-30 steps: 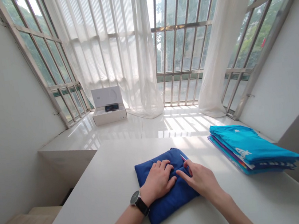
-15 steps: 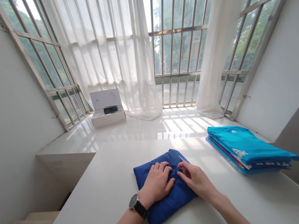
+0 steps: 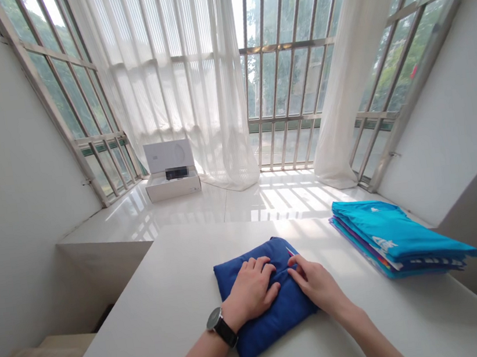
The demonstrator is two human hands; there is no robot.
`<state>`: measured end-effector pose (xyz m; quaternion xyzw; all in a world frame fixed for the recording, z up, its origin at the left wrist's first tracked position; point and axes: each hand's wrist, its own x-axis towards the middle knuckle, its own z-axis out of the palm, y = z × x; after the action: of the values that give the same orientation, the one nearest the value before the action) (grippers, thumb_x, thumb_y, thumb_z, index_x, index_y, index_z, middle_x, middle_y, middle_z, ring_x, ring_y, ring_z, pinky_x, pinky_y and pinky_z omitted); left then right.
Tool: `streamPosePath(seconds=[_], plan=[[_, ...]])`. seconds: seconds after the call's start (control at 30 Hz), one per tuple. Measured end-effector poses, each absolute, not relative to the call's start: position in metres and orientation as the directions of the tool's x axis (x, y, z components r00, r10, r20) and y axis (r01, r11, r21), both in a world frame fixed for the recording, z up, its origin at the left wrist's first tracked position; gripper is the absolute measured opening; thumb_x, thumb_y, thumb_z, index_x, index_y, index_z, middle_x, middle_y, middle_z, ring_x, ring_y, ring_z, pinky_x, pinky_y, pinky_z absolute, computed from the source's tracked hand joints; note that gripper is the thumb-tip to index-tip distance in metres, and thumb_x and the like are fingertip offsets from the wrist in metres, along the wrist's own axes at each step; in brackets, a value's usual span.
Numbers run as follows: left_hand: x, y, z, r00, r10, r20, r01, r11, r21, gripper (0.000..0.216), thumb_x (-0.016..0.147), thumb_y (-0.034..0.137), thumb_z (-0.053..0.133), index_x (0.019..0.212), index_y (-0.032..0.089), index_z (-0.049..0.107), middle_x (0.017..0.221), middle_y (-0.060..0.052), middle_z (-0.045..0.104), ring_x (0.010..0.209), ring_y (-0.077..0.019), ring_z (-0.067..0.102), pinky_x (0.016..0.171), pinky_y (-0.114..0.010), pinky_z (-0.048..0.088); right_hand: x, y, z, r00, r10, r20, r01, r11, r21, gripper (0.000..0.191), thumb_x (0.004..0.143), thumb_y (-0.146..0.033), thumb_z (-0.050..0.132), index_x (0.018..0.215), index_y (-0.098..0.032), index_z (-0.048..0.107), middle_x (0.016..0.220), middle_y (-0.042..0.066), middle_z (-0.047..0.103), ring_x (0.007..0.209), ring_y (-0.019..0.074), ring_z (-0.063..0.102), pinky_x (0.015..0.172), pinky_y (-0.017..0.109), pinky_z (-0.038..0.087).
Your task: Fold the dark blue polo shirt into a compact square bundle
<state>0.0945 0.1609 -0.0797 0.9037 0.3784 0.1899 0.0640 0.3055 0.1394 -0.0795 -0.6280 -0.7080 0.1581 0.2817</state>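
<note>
A folded dark-blue garment (image 3: 260, 342) lies slightly askew on the white table. My left hand (image 3: 253, 290) rests on its upper face, palm down with the fingers spread; a black watch (image 3: 221, 326) is on that wrist. Over the garment's right part, my right hand (image 3: 316, 285) has thumb and index finger drawn together on a bit of the blue cloth. A small white and red strip (image 3: 291, 250) shows just beyond those fingertips. The underside of the garment is hidden.
To the right stands a stack of folded clothes (image 3: 399, 233), bright blue on top with white prints. An open white box (image 3: 173, 188) sits on the window ledge (image 3: 207, 209). White curtains (image 3: 230, 115) hang before barred windows. The table's (image 3: 152, 324) left edge drops off.
My right hand has shifted very slightly to the right along the garment. My left hand stays in place on the cloth, and the view has moved a touch.
</note>
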Motion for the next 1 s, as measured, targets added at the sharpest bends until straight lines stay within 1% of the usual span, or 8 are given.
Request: streamPosePath(seconds=[0.3,0.4,0.53,0.6,0.67,0.77,0.87,1.0], plan=[[0.094,0.161,-0.078,0.651,0.702,0.29,0.652,-0.712,0.261,0.033,0.096,0.044,0.049,0.122,0.024,0.057,0.137,-0.007,0.054,0.112,-0.0266,0.052,0.096,-0.043,0.044,0.305,0.142,-0.088,-0.054,0.975,0.215,0.926,0.13,-0.354,0.021,0.097,-0.03,0.04,0.094,-0.025,0.06,0.088,0.003,0.073,0.077,0.0228,0.07,0.063,0.03,0.043],[0.094,0.162,-0.08,0.647,0.704,0.293,0.655,-0.71,0.26,0.035,0.094,0.045,0.052,0.122,0.024,0.057,0.137,-0.008,0.053,0.111,-0.0271,0.053,0.096,-0.043,0.044,0.304,0.141,-0.087,-0.067,0.952,0.3,0.943,0.158,-0.292,0.022,0.098,-0.029,0.041,0.095,-0.024,0.062,0.092,0.005,0.072,0.08,0.0235,0.068,0.064,0.031,0.046],[0.096,0.164,-0.085,0.632,0.718,0.293,0.674,-0.695,0.25,0.035,0.093,0.045,0.055,0.12,0.023,0.057,0.135,-0.008,0.054,0.111,-0.0277,0.053,0.096,-0.043,0.044,0.292,0.135,-0.079,-0.139,0.863,0.486,0.935,0.276,-0.222,0.029,0.1,-0.028,0.039,0.096,-0.022,0.066,0.095,0.009,0.07,0.094,0.0257,0.065,0.083,0.037,0.05],[0.099,0.166,-0.086,0.614,0.735,0.286,0.698,-0.676,0.239,0.037,0.093,0.044,0.054,0.122,0.022,0.056,0.136,-0.009,0.053,0.112,-0.0281,0.052,0.096,-0.044,0.044,0.282,0.131,-0.077,-0.198,0.828,0.525,0.901,0.365,-0.235,0.031,0.101,-0.029,0.038,0.104,-0.022,0.068,0.106,0.01,0.07,0.105,0.0256,0.063,0.096,0.04,0.048],[0.101,0.168,-0.088,0.599,0.754,0.267,0.722,-0.654,0.226,0.038,0.094,0.039,0.051,0.127,0.02,0.054,0.137,-0.01,0.053,0.113,-0.0281,0.052,0.097,-0.044,0.044,0.272,0.129,-0.081,-0.256,0.828,0.5,0.872,0.42,-0.25,0.034,0.1,-0.031,0.039,0.12,-0.02,0.065,0.125,0.011,0.066,0.121,0.0259,0.057,0.107,0.041,0.043],[0.104,0.17,-0.091,0.587,0.769,0.253,0.738,-0.637,0.224,0.039,0.094,0.033,0.05,0.13,0.018,0.052,0.138,-0.011,0.053,0.113,-0.028,0.051,0.098,-0.044,0.044,0.265,0.131,-0.094,-0.29,0.891,0.35,0.886,0.388,-0.254,0.051,0.099,-0.04,0.041,0.141,-0.012,0.052,0.149,0.015,0.049,0.139,0.0287,0.043,0.115,0.045,0.036],[0.104,0.17,-0.092,0.576,0.771,0.27,0.732,-0.634,0.249,0.037,0.093,0.033,0.051,0.127,0.02,0.055,0.139,-0.009,0.052,0.115,-0.0285,0.05,0.099,-0.044,0.043,0.268,0.135,-0.105,-0.271,0.938,0.214,0.915,0.32,-0.246,0.067,0.1,-0.052,0.035,0.149,-0.007,0.042,0.157,0.017,0.035,0.146,0.0311,0.032,0.119,0.048,0.028],[0.1,0.168,-0.091,0.602,0.752,0.267,0.707,-0.658,0.26,0.037,0.093,0.029,0.05,0.128,0.021,0.056,0.142,-0.009,0.051,0.117,-0.0285,0.049,0.098,-0.044,0.043,0.272,0.135,-0.107,-0.273,0.945,0.18,0.922,0.31,-0.231,0.07,0.1,-0.057,0.029,0.151,-0.009,0.038,0.159,0.015,0.029,0.148,0.0304,0.028,0.121,0.047,0.025]])
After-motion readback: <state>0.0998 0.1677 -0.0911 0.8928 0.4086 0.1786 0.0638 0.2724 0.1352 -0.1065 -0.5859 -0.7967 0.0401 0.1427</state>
